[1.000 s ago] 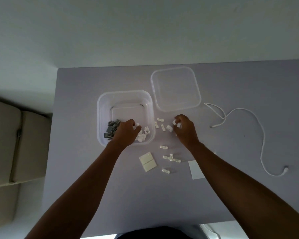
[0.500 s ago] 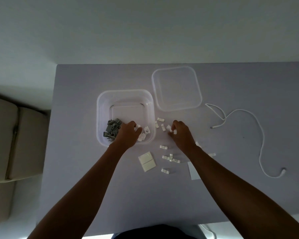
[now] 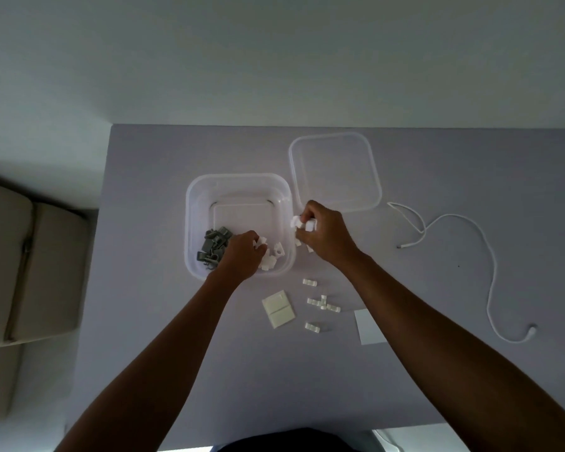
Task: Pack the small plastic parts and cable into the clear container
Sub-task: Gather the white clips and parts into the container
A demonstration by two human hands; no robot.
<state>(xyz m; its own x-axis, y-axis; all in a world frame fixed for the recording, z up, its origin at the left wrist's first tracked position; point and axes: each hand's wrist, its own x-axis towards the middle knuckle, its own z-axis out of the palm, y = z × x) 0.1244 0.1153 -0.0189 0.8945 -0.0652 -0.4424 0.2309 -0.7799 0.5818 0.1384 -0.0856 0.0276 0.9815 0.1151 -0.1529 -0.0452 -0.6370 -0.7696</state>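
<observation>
The clear container (image 3: 238, 181) stands on the grey table. A heap of grey clips (image 3: 214, 244) lies in its left near corner and white clips (image 3: 273, 257) in its right near corner. My left hand (image 3: 242, 256) reaches inside over the near rim with curled fingers on white clips. My right hand (image 3: 327, 236) grips several white clips (image 3: 302, 223) just outside the container's right wall. More white clips (image 3: 322, 303) lie loose on the table nearer to me. The white cable (image 3: 460, 220) snakes across the table at the right.
The clear lid (image 3: 335, 171) lies flat behind and to the right of the container. A cream square pad (image 3: 278, 308) and a white paper slip (image 3: 369, 326) lie near the loose clips. A beige sofa (image 3: 20, 265) stands left of the table.
My right hand has lifted white clips from the table and carried them up and left to the container's right wall. My left hand has stayed in the container.
</observation>
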